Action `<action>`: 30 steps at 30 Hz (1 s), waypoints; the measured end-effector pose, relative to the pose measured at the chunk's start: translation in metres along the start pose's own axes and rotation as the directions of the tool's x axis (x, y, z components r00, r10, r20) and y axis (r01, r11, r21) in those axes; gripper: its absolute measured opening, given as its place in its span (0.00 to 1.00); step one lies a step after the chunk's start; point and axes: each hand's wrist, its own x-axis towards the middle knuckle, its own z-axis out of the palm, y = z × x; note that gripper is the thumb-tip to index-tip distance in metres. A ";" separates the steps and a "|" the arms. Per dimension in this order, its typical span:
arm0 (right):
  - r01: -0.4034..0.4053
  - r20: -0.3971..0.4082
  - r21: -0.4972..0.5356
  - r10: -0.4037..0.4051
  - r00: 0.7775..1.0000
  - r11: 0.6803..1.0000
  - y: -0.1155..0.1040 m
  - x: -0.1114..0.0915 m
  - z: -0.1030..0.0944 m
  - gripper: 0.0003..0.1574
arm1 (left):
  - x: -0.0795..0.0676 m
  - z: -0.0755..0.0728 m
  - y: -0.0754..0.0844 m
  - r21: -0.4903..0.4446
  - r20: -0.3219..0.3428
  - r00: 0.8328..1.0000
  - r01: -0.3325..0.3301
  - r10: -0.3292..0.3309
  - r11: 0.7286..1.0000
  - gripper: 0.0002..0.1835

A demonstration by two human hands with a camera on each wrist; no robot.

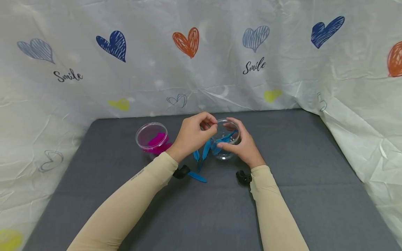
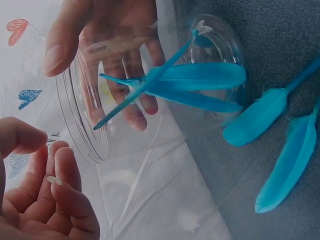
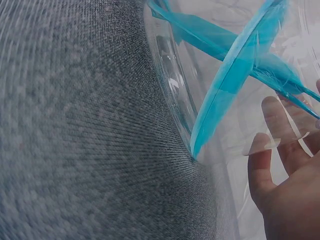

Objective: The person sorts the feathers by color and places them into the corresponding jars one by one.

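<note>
My right hand [image 1: 243,144] holds a clear plastic jar [image 1: 223,157] from its right side, fingers behind and thumb in front. Inside the jar lie several blue feathers [image 2: 200,76], crossing one another, a quill tip leaning towards the mouth in the left wrist view. At the jar's rim is my left hand [image 1: 196,134], its fingers curled and thumb close to a fingertip; the left wrist view shows nothing between them. More blue feathers [image 1: 205,150] lie on the table left of the jar, partly hidden by the left wrist.
A second clear jar [image 1: 146,129] with bright pink feathers [image 1: 158,139] stands left of the left hand. One blue feather [image 1: 198,177] lies nearer me, beside the left wrist camera [image 1: 181,172]. The grey table [image 1: 204,216] meets a heart-printed white sheet [image 1: 216,76] behind.
</note>
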 end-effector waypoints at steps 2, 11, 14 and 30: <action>-0.002 -0.001 0.001 0.002 1.000 1.000 -0.001 0.000 0.000 0.55 | -0.002 -0.002 0.000 -0.002 -0.006 1.000 -0.003 0.003 1.000 0.06; 0.008 -0.007 0.007 -0.008 1.000 1.000 -0.001 0.000 0.000 0.55 | -0.016 -0.006 -0.005 0.040 0.025 0.999 -0.031 0.030 0.999 0.05; 0.014 -0.016 0.001 -0.014 1.000 1.000 0.000 -0.001 0.001 0.56 | -0.026 -0.010 -0.009 0.057 0.035 0.999 -0.020 0.018 0.998 0.05; 0.020 -0.018 -0.004 -0.021 1.000 1.000 -0.002 -0.003 0.004 0.57 | -0.100 -0.050 -0.052 0.381 0.209 0.971 0.025 -0.113 0.924 0.18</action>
